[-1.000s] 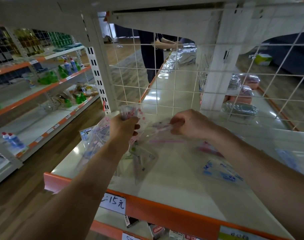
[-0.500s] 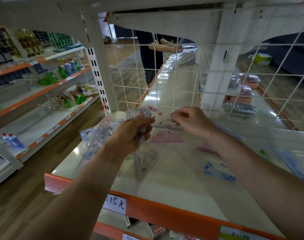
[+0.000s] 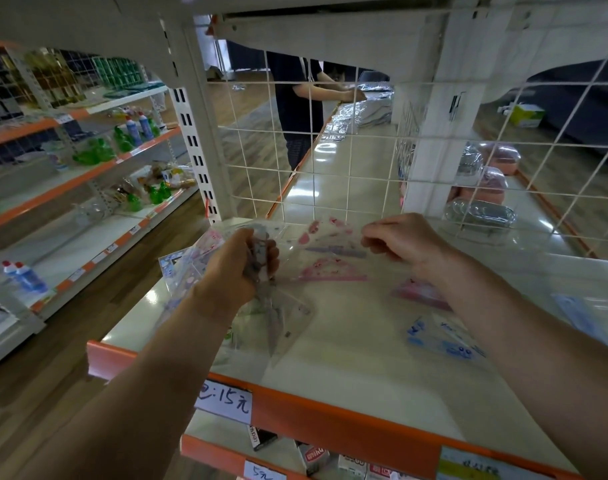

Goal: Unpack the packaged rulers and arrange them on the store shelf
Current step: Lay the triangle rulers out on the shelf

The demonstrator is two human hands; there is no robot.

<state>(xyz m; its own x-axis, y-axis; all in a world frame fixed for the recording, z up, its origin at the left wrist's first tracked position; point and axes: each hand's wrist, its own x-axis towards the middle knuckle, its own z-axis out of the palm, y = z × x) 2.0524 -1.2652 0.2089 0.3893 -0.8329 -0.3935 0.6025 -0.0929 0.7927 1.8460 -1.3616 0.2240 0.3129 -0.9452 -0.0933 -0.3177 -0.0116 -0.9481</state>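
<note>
The left hand (image 3: pixel 233 271) clenches a bunch of clear ruler packets (image 3: pixel 282 317) above the shelf (image 3: pixel 347 368). The right hand (image 3: pixel 404 242) pinches the edge of a pink ruler set (image 3: pixel 325 258), seemingly inside a clear sleeve; a blue set (image 3: pixel 441 339) lies flat on the shelf nearby

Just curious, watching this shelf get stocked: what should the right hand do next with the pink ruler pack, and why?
Probably lower the pink ruler pack flat onto the shelf and let go. The right hand pinches its edge above bare shelf, the left hand grips the other packs, and a blue pack already lies flat nearby.
</note>
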